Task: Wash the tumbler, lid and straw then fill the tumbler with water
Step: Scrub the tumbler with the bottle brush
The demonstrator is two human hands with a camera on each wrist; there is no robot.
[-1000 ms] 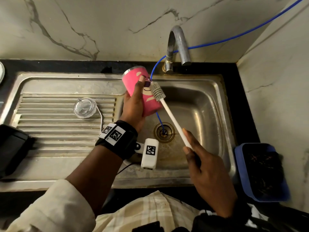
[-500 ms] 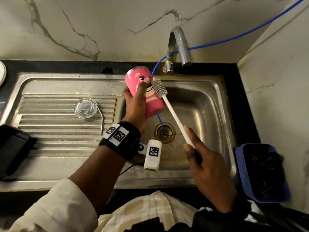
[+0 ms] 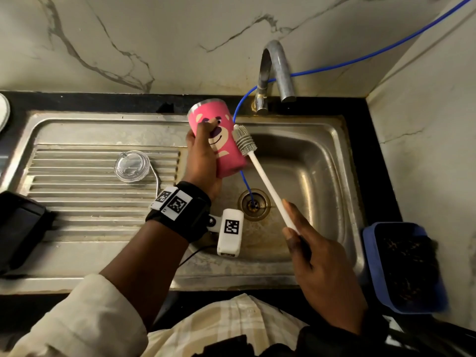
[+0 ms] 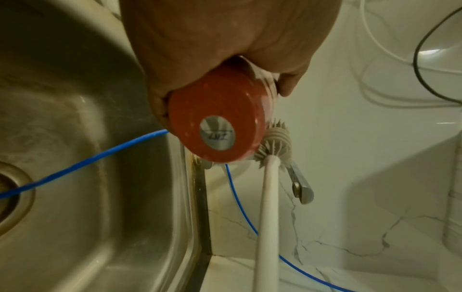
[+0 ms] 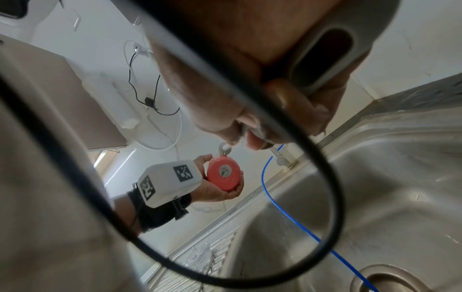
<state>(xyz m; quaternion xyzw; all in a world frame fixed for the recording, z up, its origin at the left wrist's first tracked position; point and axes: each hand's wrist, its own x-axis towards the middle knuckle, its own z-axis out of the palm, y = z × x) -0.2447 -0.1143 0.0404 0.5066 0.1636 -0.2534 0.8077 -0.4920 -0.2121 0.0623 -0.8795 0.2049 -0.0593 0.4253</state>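
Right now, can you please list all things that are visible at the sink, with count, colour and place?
tumbler: 1, pink with bear face, held tilted over the basin
bottle brush: 1, white handle, grey head, head against the tumbler's side
lid: 1, clear, on the drainboard
straw: 1, thin metal, beside the lid
sink: 1, steel, basin right, drainboard left
tap: 1, steel, behind the basin
blue tube: 1, from the wall down into the drain
blue tub: 1, right of the sink
black object: 1, left edge, unclear
left hand: grips the tumbler
right hand: holds the brush handle
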